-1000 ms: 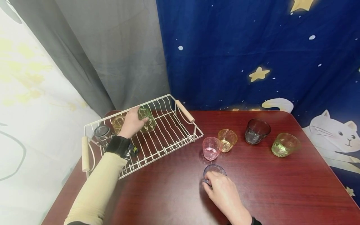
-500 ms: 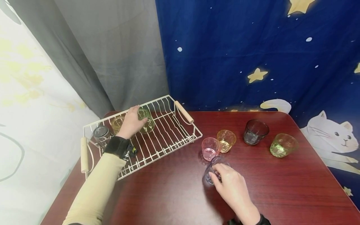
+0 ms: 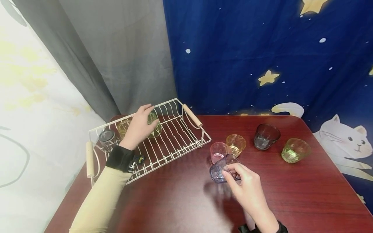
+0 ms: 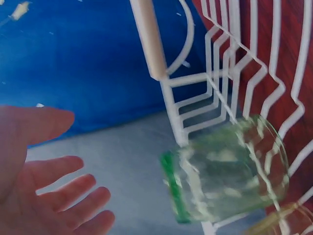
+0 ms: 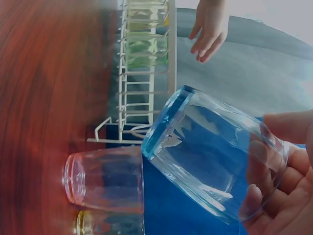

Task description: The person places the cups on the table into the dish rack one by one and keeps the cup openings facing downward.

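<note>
My right hand (image 3: 247, 186) pinches a blue-tinted glass (image 5: 215, 156) near its rim. The glass is tilted and lifted off the table, its base toward the left. Over the white wire dish rack (image 3: 172, 157) is my left hand (image 3: 140, 126), fingers spread and holding nothing. Below it, a green glass (image 4: 225, 171) stands upside down in the rack; the left wrist view shows a gap between hand and glass. Beside that glass are an upside-down yellow glass (image 3: 122, 127) and a grey glass (image 3: 107, 137). A pink glass (image 3: 218, 150) stands upright just behind the blue one.
An amber glass (image 3: 236, 144) touches or nearly touches the pink one. Farther right stand a dark grey glass (image 3: 265, 137) and a light green glass (image 3: 295, 150), both upright. The rack has wooden handles (image 3: 192, 115) at its ends. Curtains (image 3: 247, 58) hang behind the table (image 3: 180, 200).
My right hand has lifted the blue glass from the table and tipped it. My left hand has let go of the green glass and risen slightly above it.
</note>
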`<action>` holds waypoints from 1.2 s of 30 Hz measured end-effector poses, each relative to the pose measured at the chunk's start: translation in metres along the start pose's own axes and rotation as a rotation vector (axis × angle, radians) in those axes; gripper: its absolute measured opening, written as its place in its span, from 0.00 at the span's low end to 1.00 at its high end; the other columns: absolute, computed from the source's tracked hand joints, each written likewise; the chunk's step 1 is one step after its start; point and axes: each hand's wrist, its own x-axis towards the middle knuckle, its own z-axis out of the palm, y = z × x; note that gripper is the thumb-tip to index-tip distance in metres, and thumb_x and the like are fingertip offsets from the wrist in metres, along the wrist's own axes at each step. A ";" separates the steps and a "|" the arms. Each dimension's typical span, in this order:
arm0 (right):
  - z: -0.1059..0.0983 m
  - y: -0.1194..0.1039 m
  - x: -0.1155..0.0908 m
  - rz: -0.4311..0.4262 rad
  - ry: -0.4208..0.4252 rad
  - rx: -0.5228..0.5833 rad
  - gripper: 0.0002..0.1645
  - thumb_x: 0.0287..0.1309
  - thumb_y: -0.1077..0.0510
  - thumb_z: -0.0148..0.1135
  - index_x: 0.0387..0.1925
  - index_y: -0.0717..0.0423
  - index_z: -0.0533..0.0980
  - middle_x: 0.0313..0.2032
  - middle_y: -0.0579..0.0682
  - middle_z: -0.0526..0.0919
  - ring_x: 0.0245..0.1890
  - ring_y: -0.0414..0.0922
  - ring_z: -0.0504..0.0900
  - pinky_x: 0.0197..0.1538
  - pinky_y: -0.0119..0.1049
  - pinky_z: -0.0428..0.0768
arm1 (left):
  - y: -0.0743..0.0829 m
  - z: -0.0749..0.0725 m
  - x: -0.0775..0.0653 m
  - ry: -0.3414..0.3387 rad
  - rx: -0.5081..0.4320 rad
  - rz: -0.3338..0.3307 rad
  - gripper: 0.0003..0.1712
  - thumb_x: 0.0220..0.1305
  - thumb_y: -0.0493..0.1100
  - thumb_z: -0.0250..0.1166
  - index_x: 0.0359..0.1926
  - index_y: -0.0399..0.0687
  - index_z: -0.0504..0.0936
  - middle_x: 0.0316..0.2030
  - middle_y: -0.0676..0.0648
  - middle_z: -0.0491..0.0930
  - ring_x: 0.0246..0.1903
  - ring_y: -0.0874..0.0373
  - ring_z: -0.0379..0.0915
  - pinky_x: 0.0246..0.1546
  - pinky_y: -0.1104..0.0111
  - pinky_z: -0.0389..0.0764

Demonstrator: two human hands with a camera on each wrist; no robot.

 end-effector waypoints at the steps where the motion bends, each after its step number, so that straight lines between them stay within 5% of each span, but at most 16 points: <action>1: 0.000 -0.001 0.000 0.004 0.007 0.016 0.12 0.43 0.66 0.73 0.29 0.49 0.81 0.23 0.38 0.81 0.25 0.28 0.76 0.29 0.18 0.74 | 0.004 0.000 -0.003 -0.010 0.012 0.017 0.36 0.65 0.48 0.61 0.70 0.38 0.63 0.71 0.37 0.60 0.69 0.40 0.59 0.69 0.49 0.65; 11: -0.001 -0.005 0.004 0.041 0.091 0.112 0.11 0.45 0.69 0.71 0.30 0.51 0.82 0.24 0.43 0.82 0.25 0.26 0.74 0.30 0.18 0.73 | 0.041 0.006 -0.036 -0.072 0.027 0.149 0.36 0.64 0.50 0.63 0.69 0.40 0.66 0.69 0.41 0.65 0.68 0.44 0.63 0.71 0.53 0.64; 22: 0.002 -0.007 0.004 0.180 0.093 0.288 0.11 0.51 0.69 0.68 0.33 0.51 0.82 0.26 0.40 0.83 0.25 0.30 0.75 0.30 0.19 0.73 | 0.064 0.044 -0.067 -0.031 -0.080 0.288 0.28 0.63 0.46 0.64 0.63 0.42 0.73 0.59 0.43 0.76 0.61 0.51 0.72 0.66 0.58 0.72; 36: 0.011 -0.012 0.000 0.347 0.037 0.654 0.05 0.58 0.73 0.59 0.38 0.69 0.76 0.29 0.39 0.81 0.30 0.30 0.77 0.35 0.21 0.77 | 0.082 0.078 -0.097 -0.155 -0.300 0.251 0.28 0.71 0.52 0.55 0.69 0.50 0.67 0.64 0.48 0.73 0.66 0.55 0.68 0.68 0.57 0.69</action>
